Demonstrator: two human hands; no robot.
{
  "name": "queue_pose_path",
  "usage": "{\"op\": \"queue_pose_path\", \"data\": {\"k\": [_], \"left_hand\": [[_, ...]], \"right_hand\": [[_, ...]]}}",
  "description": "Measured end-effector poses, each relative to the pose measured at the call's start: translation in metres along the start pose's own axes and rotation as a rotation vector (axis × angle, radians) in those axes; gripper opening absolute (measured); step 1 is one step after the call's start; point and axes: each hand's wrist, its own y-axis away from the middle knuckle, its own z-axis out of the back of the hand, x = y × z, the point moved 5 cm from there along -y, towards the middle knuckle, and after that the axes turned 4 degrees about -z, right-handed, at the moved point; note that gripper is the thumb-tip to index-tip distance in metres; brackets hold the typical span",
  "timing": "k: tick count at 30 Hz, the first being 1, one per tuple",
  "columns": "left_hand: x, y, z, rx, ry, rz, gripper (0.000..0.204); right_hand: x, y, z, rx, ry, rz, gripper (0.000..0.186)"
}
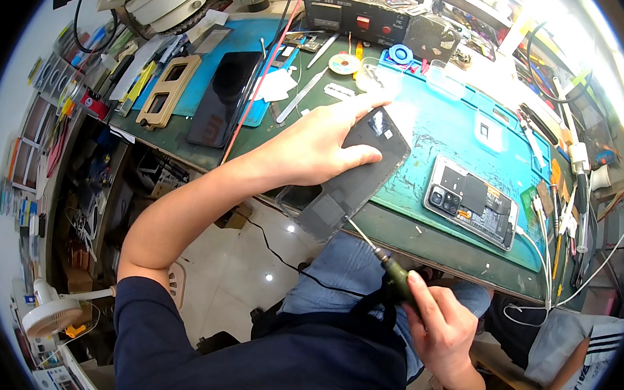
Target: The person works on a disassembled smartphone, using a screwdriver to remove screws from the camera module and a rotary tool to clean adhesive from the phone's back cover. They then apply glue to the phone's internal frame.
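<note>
My left hand (pixel 322 142) grips a dark grey phone back cover (pixel 359 180), its fingers behind the far edge and the thumb lying across the face. The cover is tilted over the table's front edge, its camera cutout toward me. In my right hand (pixel 440 321) is a green-handled tool (pixel 396 275) with a thin metal shaft. Its tip meets the cover near the lower right edge; whether it presses on it I cannot tell. To the right, an opened phone (pixel 472 203) shows its camera block and inner parts, with a white cable at its right end.
A blue work mat (pixel 413 180) covers the bench. At left lie a dark phone (pixel 225 97) and a tan fixture (pixel 168 90), below a microscope (pixel 167 0). A black box with a red switch (pixel 355 22) stands behind. A red wire (pixel 262 81) crosses the bench. Another person's arm (pixel 569 368) is at right.
</note>
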Motion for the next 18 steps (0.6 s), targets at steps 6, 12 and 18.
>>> {"op": "queue_pose_path", "data": {"k": [6,12,18], "left_hand": [[-0.0067,-0.002,0.0008,0.042,0.054,0.063,0.075],[-0.0062,-0.0034,0.0,0.055,0.054,0.063,0.075],[-0.0049,-0.0023,0.0007,0.052,0.056,0.053,0.075]], "right_hand": [[0.0035,0.001,0.0021,0.015,-0.001,0.012,0.062],[0.0025,0.0018,-0.0004,0.017,-0.013,0.014,0.062],[0.0092,0.0018,-0.0034,0.032,-0.034,0.026,0.061]]}}
